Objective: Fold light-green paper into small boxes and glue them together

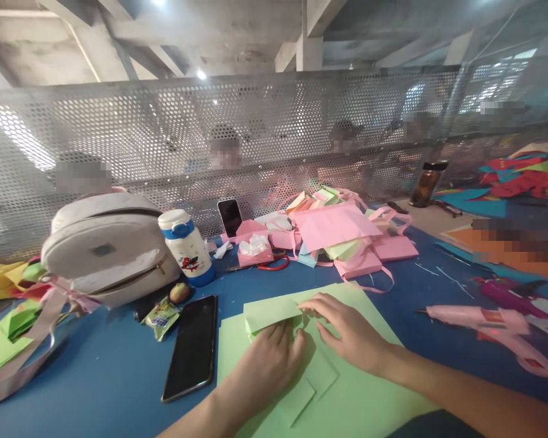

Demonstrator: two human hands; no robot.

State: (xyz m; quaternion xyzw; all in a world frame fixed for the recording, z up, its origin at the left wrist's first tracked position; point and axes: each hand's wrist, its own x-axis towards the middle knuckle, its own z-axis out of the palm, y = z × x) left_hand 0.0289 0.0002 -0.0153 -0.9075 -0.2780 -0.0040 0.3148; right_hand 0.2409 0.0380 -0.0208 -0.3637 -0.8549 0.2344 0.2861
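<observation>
A light green paper piece (274, 314) with a folded flap lies on larger green sheets (369, 389) in front of me. My left hand (274, 353) has its fingers tucked under the flap, so the fingertips are hidden. From the right, my right hand (347, 331) holds the flap's right edge with its fingertips, close to the left thumb. Below the hands, more folded green paper corners (296, 401) stick out over the sheets. A black phone (192, 347) lies just left of the stack.
Behind stand a white backpack (105, 243), a bottle (187, 249), an upright phone (230, 218) and a pile of pink paper bags (338, 225). A pink glue gun (484, 319) lies right on the blue table (109, 377). Several people sit beyond the perforated metal screen (274, 103).
</observation>
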